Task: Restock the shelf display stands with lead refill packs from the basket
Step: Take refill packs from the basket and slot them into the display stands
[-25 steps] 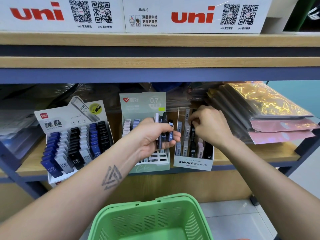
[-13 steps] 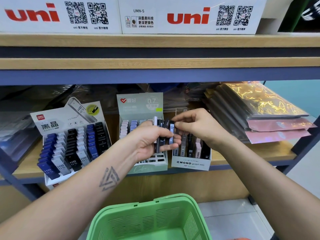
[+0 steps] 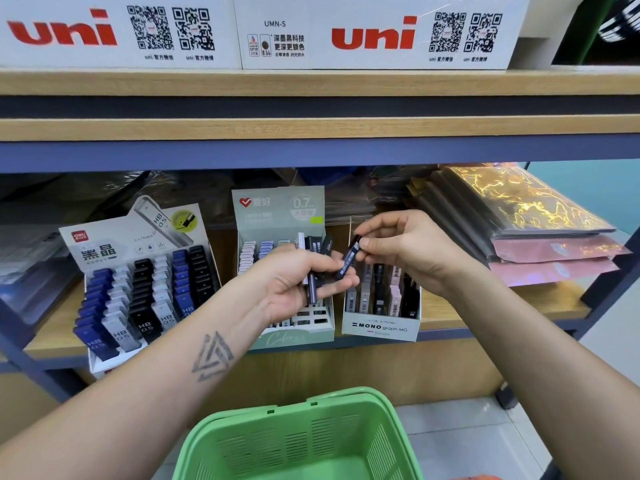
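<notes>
My left hand [image 3: 294, 282] grips a small bunch of lead refill packs [image 3: 313, 252], black and white, in front of the green 0.7 display stand [image 3: 280, 209]. My right hand [image 3: 408, 247] pinches the top of one dark refill pack [image 3: 348, 259], which slants down to my left hand's fingers. Below my right hand stands the white MONO graph MG stand [image 3: 379, 329], with several packs upright in it. A third stand [image 3: 104, 244] at the left holds rows of blue, black and white HB 0.5 packs. The green basket [image 3: 301, 434] is at the bottom middle.
Stacked shiny folders [image 3: 526, 216] lie on the shelf at the right. White uni boxes [image 3: 374, 32] line the upper shelf. Plastic-wrapped goods fill the back of the lower shelf. The blue shelf frame [image 3: 311, 152] runs across above the stands.
My right hand has come up out of the MONO stand and over to my left hand, where it now pinches one dark pack. The left hand has stayed in place.
</notes>
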Tool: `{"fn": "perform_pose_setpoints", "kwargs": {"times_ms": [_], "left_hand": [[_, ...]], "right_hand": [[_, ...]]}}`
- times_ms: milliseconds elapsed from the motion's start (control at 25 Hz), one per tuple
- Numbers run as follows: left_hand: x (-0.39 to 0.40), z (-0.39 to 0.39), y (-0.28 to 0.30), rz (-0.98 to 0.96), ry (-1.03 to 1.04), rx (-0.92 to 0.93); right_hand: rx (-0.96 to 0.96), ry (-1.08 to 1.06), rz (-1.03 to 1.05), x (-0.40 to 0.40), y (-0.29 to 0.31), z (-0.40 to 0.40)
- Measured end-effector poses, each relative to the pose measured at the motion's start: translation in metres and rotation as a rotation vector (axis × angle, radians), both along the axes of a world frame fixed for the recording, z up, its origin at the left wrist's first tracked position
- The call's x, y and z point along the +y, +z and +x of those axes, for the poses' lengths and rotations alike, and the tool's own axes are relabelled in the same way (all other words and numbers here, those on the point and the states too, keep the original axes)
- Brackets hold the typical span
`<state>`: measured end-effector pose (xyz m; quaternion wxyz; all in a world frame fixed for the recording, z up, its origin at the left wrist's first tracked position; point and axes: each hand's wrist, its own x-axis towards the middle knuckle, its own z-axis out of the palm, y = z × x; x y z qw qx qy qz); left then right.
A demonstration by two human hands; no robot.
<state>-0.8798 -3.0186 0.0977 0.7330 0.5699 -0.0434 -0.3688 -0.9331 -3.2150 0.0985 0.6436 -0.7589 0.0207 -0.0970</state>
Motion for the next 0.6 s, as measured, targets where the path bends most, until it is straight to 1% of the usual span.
{"fn": "perform_pose_setpoints", "kwargs": {"times_ms": [160, 400, 600], "left_hand": [[-0.008, -0.003, 0.001, 0.058, 0.047, -0.164], [-0.013, -0.007, 0.001, 0.022, 0.055, -0.135], [-0.020, -0.011, 0.001, 0.011, 0.060, -0.144]], "right_hand": [[-0.008, 0.057, -0.045, -0.010, 0.002, -0.003], [-0.037, 0.049, -0.100, -0.021, -0.001, -0.009], [0.009, 0.071, -0.070, -0.026, 0.000, -0.018]]}}
